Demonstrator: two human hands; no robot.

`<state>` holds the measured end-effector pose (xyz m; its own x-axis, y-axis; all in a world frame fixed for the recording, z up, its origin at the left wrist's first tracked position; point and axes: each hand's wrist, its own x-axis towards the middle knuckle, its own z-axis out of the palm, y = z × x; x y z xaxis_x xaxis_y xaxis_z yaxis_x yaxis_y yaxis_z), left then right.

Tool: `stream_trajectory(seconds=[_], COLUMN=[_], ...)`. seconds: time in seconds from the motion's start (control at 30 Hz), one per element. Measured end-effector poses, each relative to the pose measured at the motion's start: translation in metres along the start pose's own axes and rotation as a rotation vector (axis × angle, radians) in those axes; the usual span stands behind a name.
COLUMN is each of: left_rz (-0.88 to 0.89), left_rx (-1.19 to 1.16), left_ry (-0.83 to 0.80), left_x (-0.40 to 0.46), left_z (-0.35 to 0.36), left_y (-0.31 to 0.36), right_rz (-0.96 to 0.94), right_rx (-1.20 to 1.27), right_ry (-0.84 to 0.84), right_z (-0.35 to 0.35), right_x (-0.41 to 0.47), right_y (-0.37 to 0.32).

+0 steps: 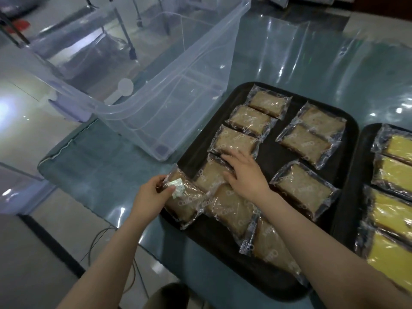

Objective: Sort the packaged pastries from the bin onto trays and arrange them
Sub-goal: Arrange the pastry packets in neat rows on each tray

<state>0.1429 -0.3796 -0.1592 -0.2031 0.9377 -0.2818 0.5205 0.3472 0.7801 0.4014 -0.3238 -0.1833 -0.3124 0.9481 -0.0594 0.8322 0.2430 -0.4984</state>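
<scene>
Curled around the near-left end of a brown pastry pack, the fingers of the left hand pinch its wrapper, with the thumb beside a small white sachet inside the pack. That pack lies tilted over the left rim of the black tray. Fingers of the right hand are spread and nearly straight, resting flat on another brown pack just right of the held one and touching the pack beyond it.

Both trays sit on a table covered in glossy clear plastic over a teal top, with bright reflections. Pale shiny floor tiles and a thin cable show at the near left.

On the black tray, brown packs lie in a left column running from far to near, three more sit to the right, and one is partly under the right forearm. A second tray at the right edge holds yellow pastry packs in a column. Far left of the trays stands a clear plastic bin; no packs are seen in it.
</scene>
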Motion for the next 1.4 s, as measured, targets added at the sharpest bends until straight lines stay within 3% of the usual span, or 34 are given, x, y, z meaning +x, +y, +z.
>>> stream_trajectory(seconds=[0.07, 0.13, 0.5, 0.67, 0.83, 0.97, 1.07, 1.2, 1.3, 1.4], left_rz=[-0.008, 0.009, 0.052, 0.008, -0.059, 0.003, 0.105, 0.259, 0.396, 0.407], left_rx=[-0.061, -0.097, -0.190, -0.283, -0.366, -0.386, -0.345, -0.248, -0.026, 0.155], left_ry=[0.019, 0.029, -0.062, -0.131, -0.220, -0.291, -0.381, -0.495, -0.456, -0.454], left_x=[0.001, 0.003, 0.011, 0.011, 0.014, 0.014, 0.013, 0.007, 0.009, 0.013], left_z=[-0.004, -0.006, -0.028, -0.038, -0.051, -0.055, -0.052, -0.032, -0.017, -0.019], left_y=[-0.001, -0.001, -0.010, -0.014, -0.017, -0.010, -0.003, 0.002, -0.010, -0.024], right_rz=[-0.124, -0.118, 0.345, 0.265, 0.347, 0.388, 0.518, 0.562, 0.589, 0.644], right_rx=[-0.043, -0.088, -0.283, -0.277, -0.287, -0.193, -0.146, -0.126, -0.090, -0.050], right_ry=[-0.152, -0.252, -0.122, -0.156, -0.156, -0.043, 0.026, -0.116, -0.027, 0.052], right_z=[0.002, 0.003, 0.014, 0.033, 0.035, 0.030, 0.028, 0.031, 0.034, 0.032], right_x=[-0.006, -0.010, -0.050, -0.055, -0.035, -0.043, -0.076, -0.123, -0.141, -0.144], right_y=[-0.008, -0.015, -0.050, -0.059, -0.062, -0.063, -0.055, -0.047, -0.051, -0.057])
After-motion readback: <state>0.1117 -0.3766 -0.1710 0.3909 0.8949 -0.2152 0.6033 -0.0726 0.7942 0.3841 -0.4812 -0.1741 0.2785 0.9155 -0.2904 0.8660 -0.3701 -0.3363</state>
